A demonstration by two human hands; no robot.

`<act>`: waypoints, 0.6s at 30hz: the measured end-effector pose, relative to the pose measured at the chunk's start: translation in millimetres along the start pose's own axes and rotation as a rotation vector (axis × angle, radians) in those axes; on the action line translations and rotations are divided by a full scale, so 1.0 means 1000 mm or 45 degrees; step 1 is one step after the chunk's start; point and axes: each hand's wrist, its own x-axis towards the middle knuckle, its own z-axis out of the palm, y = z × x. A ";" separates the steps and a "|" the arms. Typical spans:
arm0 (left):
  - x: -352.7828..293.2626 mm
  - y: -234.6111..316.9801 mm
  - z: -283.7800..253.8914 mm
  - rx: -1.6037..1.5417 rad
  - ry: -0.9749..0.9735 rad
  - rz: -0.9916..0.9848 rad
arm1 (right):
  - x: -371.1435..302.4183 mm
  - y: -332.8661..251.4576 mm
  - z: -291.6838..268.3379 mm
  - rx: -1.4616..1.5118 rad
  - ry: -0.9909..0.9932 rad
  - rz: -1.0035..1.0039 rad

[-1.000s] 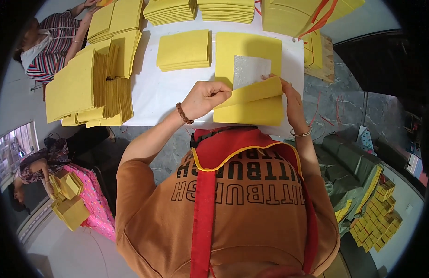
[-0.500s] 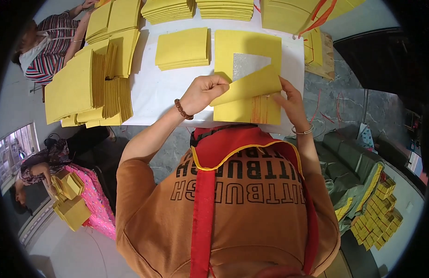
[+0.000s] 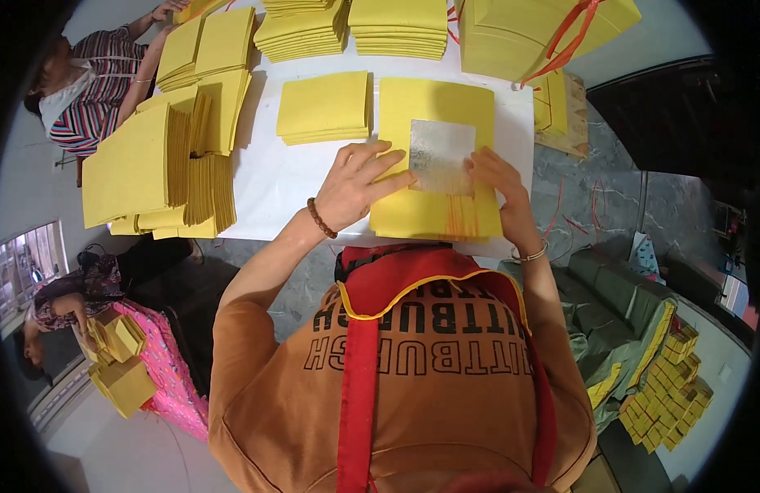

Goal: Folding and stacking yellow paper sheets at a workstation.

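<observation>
A yellow paper sheet (image 3: 396, 107) lies flat in front of me, with a silver square patch (image 3: 442, 148) at its middle and reddish streaks below the patch. My left hand (image 3: 355, 185) rests on its left side, fingers spread, the tips reaching the patch's left edge. On the other side my right hand (image 3: 505, 189) has its fingers stretched over the sheet, touching the patch's right edge. Neither hand grips anything. Just beyond my left hand sits a low pile of folded yellow sheets (image 3: 323, 107).
Tall stacks of yellow paper (image 3: 133, 168) fill the white table's (image 3: 261, 185) left side, with more piles (image 3: 396, 29) at the far edge. A large yellow bundle (image 3: 524, 37) with red ties stands far right. Two other people handle yellow paper at the left.
The lifted yellow flap has been laid down, baring the whole silver patch. My left hand let go of its edge and spread out; my right fingers moved onto the patch's edge.
</observation>
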 end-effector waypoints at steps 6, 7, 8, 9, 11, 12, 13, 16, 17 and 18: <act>-0.009 0.020 -0.011 -0.091 0.070 -0.014 | -0.009 -0.032 -0.013 -0.619 -0.230 -0.220; -0.010 0.022 -0.009 -0.274 0.063 -0.112 | -0.010 -0.034 -0.014 -0.568 -0.303 -0.179; -0.008 0.024 -0.010 -0.314 0.133 -0.175 | -0.009 -0.034 -0.013 -0.568 -0.305 -0.178; -0.009 0.023 -0.006 -0.315 0.133 -0.176 | -0.007 -0.034 -0.012 -0.468 -0.291 -0.085; -0.008 0.018 0.004 -0.466 0.182 -0.488 | -0.005 -0.033 -0.010 -0.370 -0.280 0.017; -0.005 0.015 0.009 -0.536 0.222 -0.558 | -0.002 -0.030 -0.009 -0.198 -0.247 0.315; 0.002 0.013 0.011 -0.539 0.218 -0.565 | 0.001 -0.025 -0.005 -0.019 -0.215 0.613; 0.018 0.000 0.016 -0.973 0.087 -1.063 | 0.012 -0.025 0.006 0.266 0.128 0.596; 0.017 0.000 0.019 -0.974 0.088 -1.064 | 0.013 -0.026 0.009 0.265 0.126 0.597; 0.015 0.001 0.023 -1.041 0.130 -1.069 | 0.013 -0.027 0.012 0.392 0.211 0.588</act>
